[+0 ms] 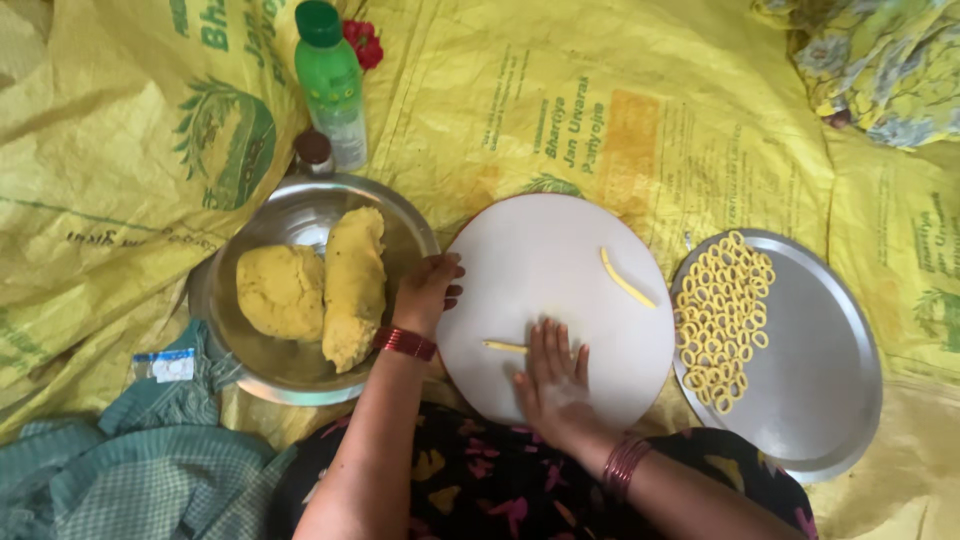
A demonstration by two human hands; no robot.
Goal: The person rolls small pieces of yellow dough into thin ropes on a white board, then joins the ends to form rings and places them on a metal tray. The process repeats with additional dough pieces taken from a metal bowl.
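My right hand (pixel 553 375) lies flat, palm down, on a round white board (pixel 545 260), pressing a thin strand of yellow dough (pixel 503 347) whose end sticks out to the left of the fingers. My left hand (pixel 428 290) rests on the board's left edge, fingers curled over it, next to a steel bowl (pixel 300 215) holding two large lumps of yellow dough (pixel 318 288). A second rolled strand (pixel 626 279) lies loose on the board's right side. Red bangles sit on both wrists.
A steel plate (pixel 810 370) at the right carries several small dough rings (pixel 722 320). A green bottle (pixel 332 80) and a small brown-capped jar (pixel 313 150) stand behind the bowl. Yellow woven sacks (pixel 620 110) cover the floor; teal cloth (pixel 120 470) lies lower left.
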